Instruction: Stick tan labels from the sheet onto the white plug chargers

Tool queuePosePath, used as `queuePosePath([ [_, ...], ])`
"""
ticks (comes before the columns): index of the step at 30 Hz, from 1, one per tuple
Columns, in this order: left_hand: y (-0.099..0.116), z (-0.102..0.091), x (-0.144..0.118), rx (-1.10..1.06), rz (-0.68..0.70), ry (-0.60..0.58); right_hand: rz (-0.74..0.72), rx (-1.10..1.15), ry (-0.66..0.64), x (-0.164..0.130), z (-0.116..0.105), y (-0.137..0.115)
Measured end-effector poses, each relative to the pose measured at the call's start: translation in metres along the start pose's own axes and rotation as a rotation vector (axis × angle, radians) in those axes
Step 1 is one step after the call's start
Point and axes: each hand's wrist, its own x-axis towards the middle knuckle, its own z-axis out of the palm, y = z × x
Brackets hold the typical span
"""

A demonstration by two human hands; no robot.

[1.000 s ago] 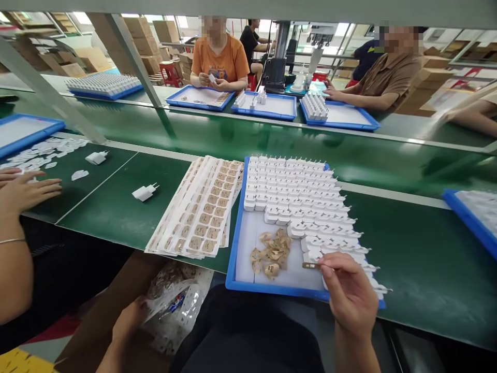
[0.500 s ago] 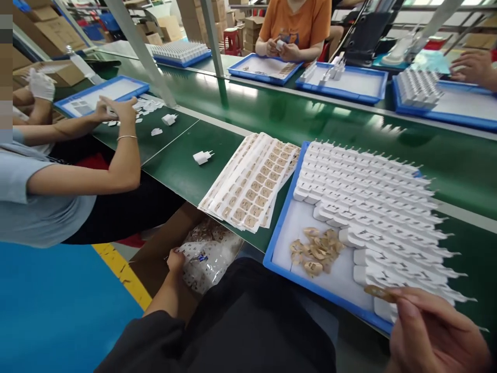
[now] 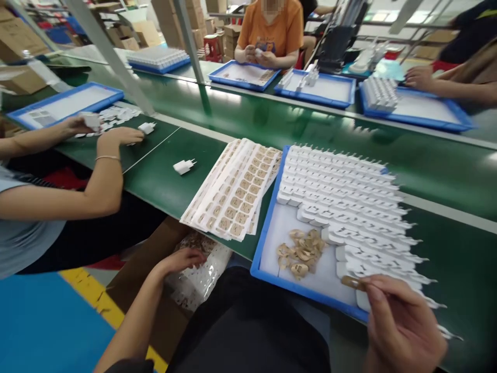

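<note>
A: Item, right hand (image 3: 404, 326): what is it risking?

B: Its grip is pinching a small tan sticker (image 3: 351, 283) over the blue tray's (image 3: 267, 243) near edge; the sticker may be curling onto a fingertip or snagging the white plug adapters (image 3: 341, 202).

A: Item, left hand (image 3: 182, 259)?

B: Hanging below the worktop (image 3: 163, 176), fingers resting loosely curled on a clear plastic bag (image 3: 202, 277).

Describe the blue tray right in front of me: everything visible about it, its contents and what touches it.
The shallow blue plastic tray has a white floor and raised rim, and lies flat on the green bench top, its near edge overhanging slightly. Rows of white plug adapters with metal pins fill its far and right part. A small heap of tan peeled stickers lies on the bare floor near the front. The right hand holds one tan sticker over the near right corner. Sticker sheets lie beside its left rim.
</note>
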Motion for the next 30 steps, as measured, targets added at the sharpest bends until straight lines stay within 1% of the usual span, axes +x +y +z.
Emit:
queuePosePath([
  [1,0.023,-0.003,-0.010,0.017,0.093,-0.078,-0.022,-0.002,-0.022,0.000,-0.001,0.002],
  [2,0.049,-0.005,-0.020,0.039,0.217,-0.154,-0.042,-0.004,-0.044,0.000,-0.002,0.004],
  [3,0.075,-0.005,-0.029,0.102,0.441,-0.228,-0.061,-0.003,-0.063,0.000,-0.002,0.005],
  [4,0.103,-0.003,-0.036,0.144,0.630,-0.247,-0.067,-0.002,-0.084,0.000,-0.002,0.005],
  [5,0.130,0.002,-0.039,0.165,0.761,-0.204,-0.070,-0.001,-0.103,0.000,-0.002,0.005],
  [6,0.156,0.009,-0.038,0.182,0.856,-0.081,-0.073,-0.002,-0.116,-0.001,-0.003,0.004],
  [8,0.203,0.029,-0.024,0.241,1.017,0.279,-0.082,-0.009,-0.133,-0.003,-0.005,0.001],
  [9,0.223,0.040,-0.012,0.316,1.092,0.371,-0.086,-0.013,-0.136,-0.004,-0.007,0.000],
  [10,0.239,0.051,0.000,0.399,1.144,0.421,-0.090,-0.017,-0.135,-0.005,-0.010,-0.001],
  [12,0.262,0.071,0.022,0.576,1.170,0.462,-0.098,-0.031,-0.127,-0.008,-0.016,-0.002],
  [14,0.272,0.085,0.035,0.723,1.143,0.482,-0.100,-0.047,-0.118,-0.010,-0.021,-0.002],
  [16,0.273,0.094,0.040,0.809,1.115,0.518,-0.094,-0.057,-0.110,-0.012,-0.025,0.000],
  [18,0.269,0.098,0.042,0.827,1.123,0.538,-0.081,-0.061,-0.103,-0.014,-0.027,0.002],
  [19,0.266,0.098,0.043,0.796,1.129,0.525,-0.074,-0.063,-0.103,-0.015,-0.027,0.002],
  [22,0.258,0.093,0.047,0.606,1.101,0.449,-0.070,-0.063,-0.114,-0.016,-0.025,0.002],
  [26,0.243,0.077,0.045,0.410,1.023,0.444,-0.068,-0.044,-0.170,-0.015,-0.014,-0.003],
  [27,0.239,0.074,0.041,0.286,1.009,0.399,-0.066,-0.034,-0.194,-0.015,-0.010,-0.005],
  [28,0.233,0.071,0.036,0.114,0.995,0.320,-0.069,-0.020,-0.221,-0.015,-0.005,-0.008],
  [30,0.223,0.070,0.023,-0.305,0.953,0.091,-0.078,0.019,-0.281,-0.014,0.006,-0.014],
])
